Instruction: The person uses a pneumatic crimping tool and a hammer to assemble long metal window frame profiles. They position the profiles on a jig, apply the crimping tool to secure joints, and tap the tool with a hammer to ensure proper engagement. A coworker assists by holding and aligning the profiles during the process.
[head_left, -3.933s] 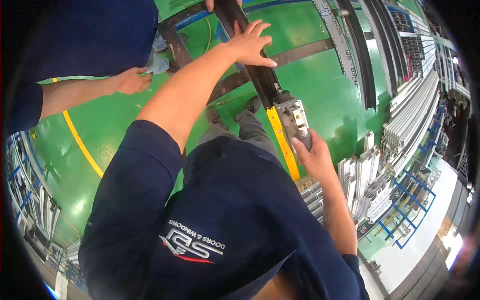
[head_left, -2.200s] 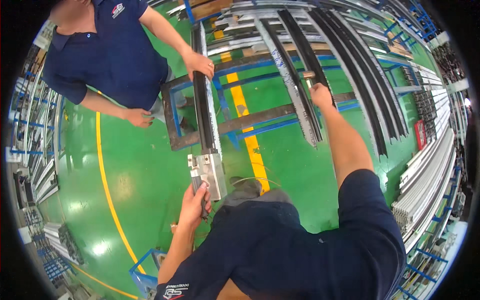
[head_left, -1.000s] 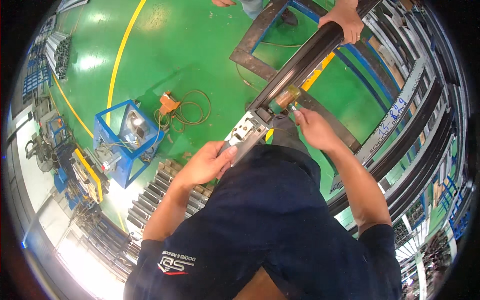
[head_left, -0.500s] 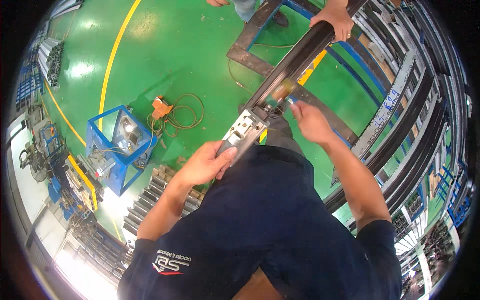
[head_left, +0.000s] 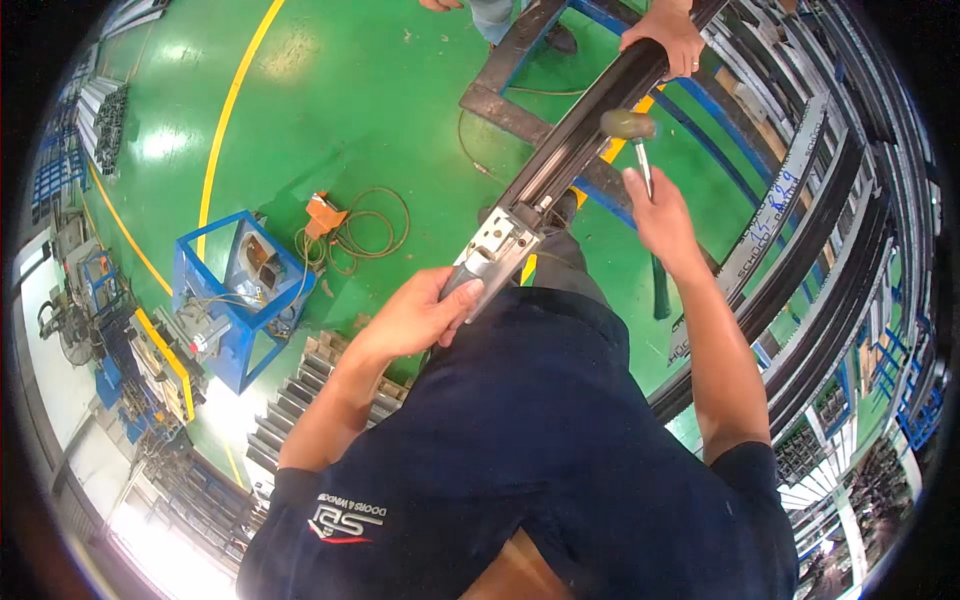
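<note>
My left hand (head_left: 422,314) is closed round the near end of a silver metal block (head_left: 496,236), thumb on top. The block, with screws and slots on its face, meets the end of a long black profile (head_left: 590,115) that slants away to the far right. In my right hand (head_left: 664,222) is a mallet (head_left: 628,124) with a dull yellowish head, a metal shaft and a green handle end. The mallet head hangs just right of the profile, apart from the block. Another person's hand (head_left: 668,42) grips the profile farther along.
The profile rests on a blue and dark steel stand (head_left: 510,110). At the right, long profiles (head_left: 800,260) lie in a rack. To the left are a blue frame machine (head_left: 240,300), an orange foot pedal (head_left: 323,215) with a coiled cable and stacked metal bars (head_left: 310,395).
My right hand has lifted the mallet away from the block, up and to the right. My left hand stays on the block, and the other person's hand holds its place.
</note>
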